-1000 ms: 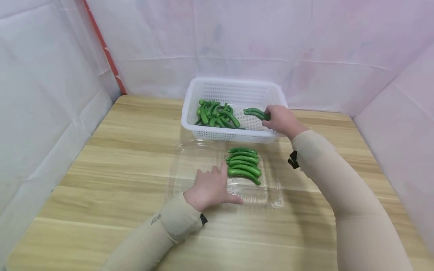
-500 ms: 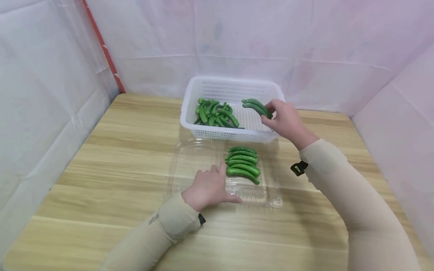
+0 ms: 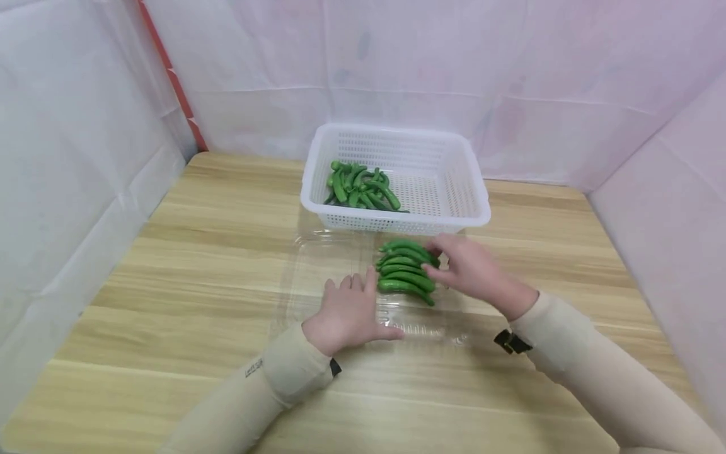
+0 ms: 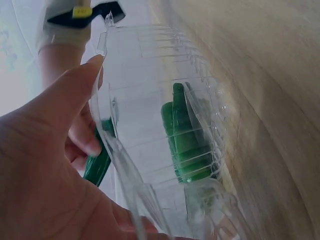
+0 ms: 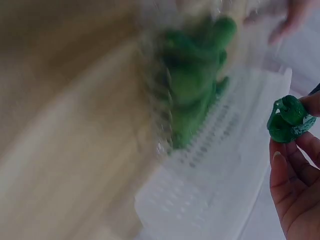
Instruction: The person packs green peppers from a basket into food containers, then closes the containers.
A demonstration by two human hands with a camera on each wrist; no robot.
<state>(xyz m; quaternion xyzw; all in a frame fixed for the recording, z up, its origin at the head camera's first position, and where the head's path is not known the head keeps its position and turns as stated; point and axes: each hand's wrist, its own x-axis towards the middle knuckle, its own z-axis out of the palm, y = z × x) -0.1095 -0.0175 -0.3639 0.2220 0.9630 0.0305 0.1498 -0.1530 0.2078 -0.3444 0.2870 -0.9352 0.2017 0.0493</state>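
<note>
one wood-grain tabletop (image 3: pixel 170 284) bears one white perforated plastic basket (image 3: pixel 442 222) toward the back and, in front of it, one clear plastic clamshell container (image 3: pixel 320 261) opened into two halves. two hands are at the container: the left hand (image 3: pixel 348 312), fingers spread and thumb stuck out, touches it near the middle; the right hand (image 3: pixel 473 268) pinches two long green peppers (image 5: pixel 294 109) over the far end of the right half. in that half lies one row of green peppers (image 3: pixel 405 277), partly overlapped, so an exact count cannot be told. the basket holds one pile of smaller-looking green peppers (image 3: pixel 365 189), too tangled to count.
</note>
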